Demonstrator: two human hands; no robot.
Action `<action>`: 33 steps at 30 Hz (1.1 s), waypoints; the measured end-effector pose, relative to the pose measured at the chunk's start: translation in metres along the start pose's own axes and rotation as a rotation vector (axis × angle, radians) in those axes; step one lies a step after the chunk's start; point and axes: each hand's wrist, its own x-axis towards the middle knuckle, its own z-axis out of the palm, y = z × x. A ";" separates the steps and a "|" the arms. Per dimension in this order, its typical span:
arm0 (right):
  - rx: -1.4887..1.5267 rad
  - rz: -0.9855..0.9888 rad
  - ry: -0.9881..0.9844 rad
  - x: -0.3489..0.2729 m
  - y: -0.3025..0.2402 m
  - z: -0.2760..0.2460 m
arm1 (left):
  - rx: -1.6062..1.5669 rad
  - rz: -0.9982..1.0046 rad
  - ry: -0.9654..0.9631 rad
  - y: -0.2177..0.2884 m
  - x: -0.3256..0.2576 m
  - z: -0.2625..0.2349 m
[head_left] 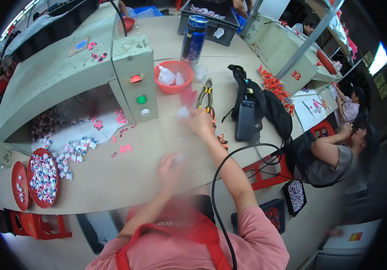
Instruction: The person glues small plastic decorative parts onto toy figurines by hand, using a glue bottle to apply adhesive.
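Hands work over a beige tabletop in the head view. The right hand is stretched forward, its fingers closed on a small white piece just short of a red bowl that holds more white pieces. The left hand is blurred, nearer the body, with something pale at its fingertips; I cannot tell whether its fingers are clenched. Yellow-handled pliers lie just beyond the right hand. A black bag sits to the right, and a red tray of small capped parts sits far left.
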 end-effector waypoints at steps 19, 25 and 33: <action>0.472 -0.278 0.033 -0.155 0.018 -0.076 | 0.008 0.038 0.129 0.048 0.018 0.007; 0.375 -0.301 0.028 -0.159 0.020 -0.078 | 0.140 0.142 0.155 0.053 0.014 0.005; 0.285 -0.282 -0.026 -0.154 0.013 -0.083 | 0.185 0.234 0.183 0.057 0.016 0.004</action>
